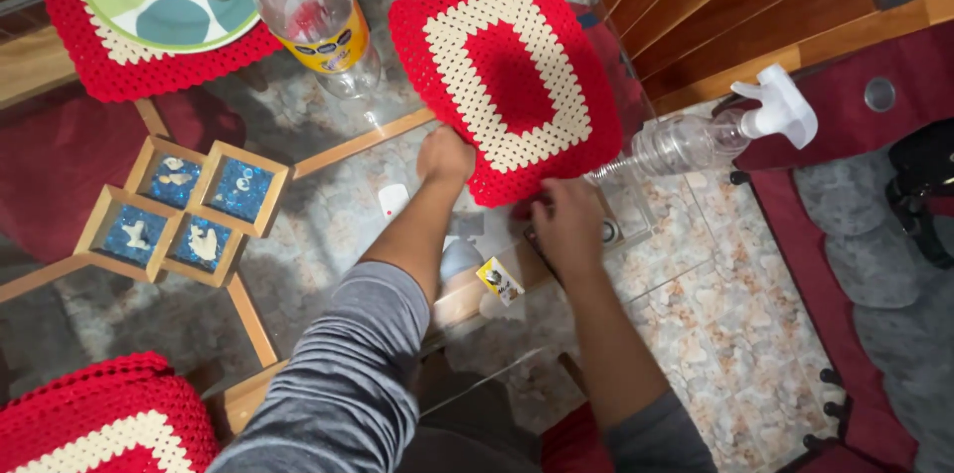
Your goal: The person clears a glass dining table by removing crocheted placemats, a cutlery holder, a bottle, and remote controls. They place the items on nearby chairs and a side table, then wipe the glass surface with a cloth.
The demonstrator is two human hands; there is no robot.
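Red crocheted mat (509,76) with cream band; green-and-teal dotted plate (169,11).

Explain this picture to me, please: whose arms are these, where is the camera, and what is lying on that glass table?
There is no machine here. A person wears a camera on the head, so the one picture looks straight down at their own two arms in grey sleeves.

The left hand grips the near edge of a red and cream crocheted mat. The right hand rests at the mat's near corner; what its fingers touch is hidden.

All of it lies on a glass table with a wooden frame, so you see the tiled floor through it. Beside the mat lies a clear spray bottle on its side. Farther off stand a plastic bottle with a yellow label and a plate on a second red mat. A third mat lies at the near left corner.
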